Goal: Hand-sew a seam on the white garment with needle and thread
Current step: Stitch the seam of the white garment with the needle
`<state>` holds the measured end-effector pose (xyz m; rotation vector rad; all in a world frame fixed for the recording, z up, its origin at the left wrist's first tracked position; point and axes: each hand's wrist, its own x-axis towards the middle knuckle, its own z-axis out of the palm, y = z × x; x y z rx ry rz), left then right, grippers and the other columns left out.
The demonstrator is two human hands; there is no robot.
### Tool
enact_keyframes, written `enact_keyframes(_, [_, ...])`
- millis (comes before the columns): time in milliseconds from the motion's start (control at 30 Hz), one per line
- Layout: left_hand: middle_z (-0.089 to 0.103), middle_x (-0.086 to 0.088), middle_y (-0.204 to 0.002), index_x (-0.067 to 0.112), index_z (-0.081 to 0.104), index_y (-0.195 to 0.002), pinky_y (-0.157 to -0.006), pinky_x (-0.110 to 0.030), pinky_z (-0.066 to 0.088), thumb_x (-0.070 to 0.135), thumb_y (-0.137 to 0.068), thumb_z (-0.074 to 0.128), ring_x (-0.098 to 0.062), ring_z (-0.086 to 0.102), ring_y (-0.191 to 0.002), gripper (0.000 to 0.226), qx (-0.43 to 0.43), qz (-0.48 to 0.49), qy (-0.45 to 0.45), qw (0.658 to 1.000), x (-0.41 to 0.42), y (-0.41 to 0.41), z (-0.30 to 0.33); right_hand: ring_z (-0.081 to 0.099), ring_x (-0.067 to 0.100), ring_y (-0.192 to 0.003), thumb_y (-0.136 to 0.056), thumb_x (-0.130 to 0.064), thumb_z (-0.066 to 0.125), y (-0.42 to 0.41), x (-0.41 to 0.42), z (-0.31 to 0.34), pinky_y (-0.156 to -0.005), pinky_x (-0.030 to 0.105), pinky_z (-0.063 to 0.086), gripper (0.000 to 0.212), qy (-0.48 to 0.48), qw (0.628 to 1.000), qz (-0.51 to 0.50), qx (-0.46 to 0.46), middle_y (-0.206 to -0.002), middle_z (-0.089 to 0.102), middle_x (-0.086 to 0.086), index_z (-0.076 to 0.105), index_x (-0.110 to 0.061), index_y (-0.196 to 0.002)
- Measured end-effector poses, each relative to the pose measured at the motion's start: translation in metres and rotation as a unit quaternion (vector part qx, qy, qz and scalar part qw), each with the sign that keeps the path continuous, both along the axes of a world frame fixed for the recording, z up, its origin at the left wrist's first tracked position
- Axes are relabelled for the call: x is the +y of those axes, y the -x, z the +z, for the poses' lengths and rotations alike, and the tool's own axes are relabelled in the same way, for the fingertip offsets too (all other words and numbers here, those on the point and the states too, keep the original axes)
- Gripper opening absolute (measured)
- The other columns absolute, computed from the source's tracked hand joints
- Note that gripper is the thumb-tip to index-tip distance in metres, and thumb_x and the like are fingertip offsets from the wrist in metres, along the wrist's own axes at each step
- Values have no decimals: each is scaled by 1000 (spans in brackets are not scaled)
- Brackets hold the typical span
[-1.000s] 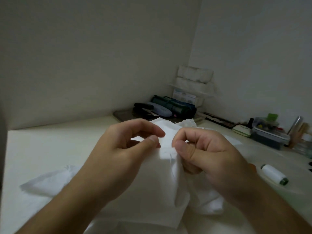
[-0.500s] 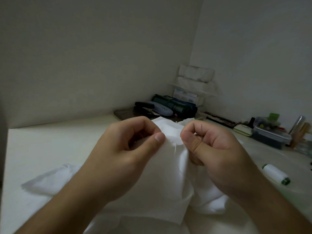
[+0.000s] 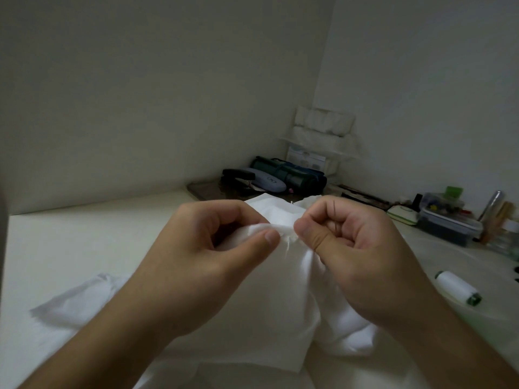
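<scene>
Left hand [image 3: 196, 256]: thumb and curled fingers are pinched on a gathered fold of the white garment [image 3: 269, 304], just left of the stitch point. Cloth is held taut and raised off the table [image 3: 84, 242], presumably so the seam line is presented to the needle.

Right hand [image 3: 356, 254]: thumb is pressed against the curled forefinger, pinching the same fold from the right, nearly touching the left thumb. A thin dark needle [image 3: 335, 217] is seen against the curled fingers. Whether it is gripped by thumb and forefinger or only lodged between fingers cannot be told. Long axis is close to vertical in view, tilted slightly. Which end is the point cannot be resolved. Thread is not discernible at the fold.

The two pinches sit close together, likely to keep the short span of cloth between them flat and stiff for the next stitch.

The garment is draped from the hands down to the near edge, with a loose portion spread on the table at near left.

Further out: white thread spool [image 3: 456, 287] is lying on its side at right, well apart from the hands. A lidded plastic box [image 3: 446, 224] is set at far right. Dark rolled pouches [image 3: 289, 175] are placed in the far corner.
</scene>
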<state>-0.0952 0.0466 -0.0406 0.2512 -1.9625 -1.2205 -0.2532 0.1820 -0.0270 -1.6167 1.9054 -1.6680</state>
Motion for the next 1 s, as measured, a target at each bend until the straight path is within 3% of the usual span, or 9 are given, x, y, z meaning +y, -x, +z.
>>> enact_keyframes(100, [76,3,-73,27,81,-85,-57,-23,52,39,-90,82,-8,70,-65,13,9,9,4,1000,1,0,0,34,10,-47,-96,-23,73,0,1,1,-45,19,33,14,12,1000,-15,9,-56,40,1,68,-19,-83])
enact_keyframes(233, [76,4,-73,27,81,-83,-58,-21,51,33,-91,81,-7,70,-65,10,18,15,6,1000,1,-1,0,30,15,-51,-92,-32,75,-5,9,5,-46,22,31,19,46,998,12,34,-59,34,5,66,-17,-86])
enact_keyframes(333, [79,0,-79,27,81,-86,-62,-36,58,39,-88,78,-19,75,-73,13,19,-1,17,1000,0,-1,0,28,18,-52,-81,-42,85,-11,10,4,-47,30,27,31,25,996,38,74,-58,31,-7,65,-18,-87])
enact_keyframes(433, [79,-5,-80,26,83,-87,-68,-50,56,37,-85,76,-32,74,-78,13,26,-14,11,999,1,-1,0,27,14,-51,-85,-28,86,-10,4,1,-47,29,27,24,11,995,22,96,-57,30,-9,64,-18,-85])
enact_keyframes(567, [80,0,-83,28,83,-88,-67,-34,58,39,-83,76,-16,77,-77,14,29,-18,-9,999,1,-2,-1,30,9,-51,-93,0,71,-2,4,-2,-49,20,32,19,9,999,6,53,-57,34,-7,65,-16,-84])
enact_keyframes(667, [80,2,-82,31,84,-89,-71,-36,58,41,-82,75,-14,76,-78,14,26,-10,-17,999,2,-1,-1,34,16,-54,-91,-11,58,3,6,1,-51,30,34,11,25,998,42,-30,-61,37,0,68,-16,-92])
enact_keyframes(767, [80,3,-82,33,84,-89,-70,-32,58,41,-82,75,-11,76,-77,14,26,-8,-19,999,2,-1,0,29,19,-55,-93,-14,45,4,7,5,-51,32,32,30,68,982,113,-137,-66,34,3,74,-11,-102])
enact_keyframes(867, [81,5,-83,33,84,-88,-68,-23,57,40,-82,75,-8,76,-77,13,26,-12,-18,999,3,-1,1,31,20,-56,-102,-19,43,0,8,8,-50,31,34,37,82,979,142,-123,-68,37,4,76,-12,-118])
enact_keyframes(1000, [80,4,-81,32,84,-87,-68,-21,56,39,-83,75,-7,75,-76,12,28,-10,-17,999,3,-1,1,37,17,-52,-102,-22,50,-3,7,6,-48,25,33,40,80,981,139,-112,-61,49,6,66,-29,-137])
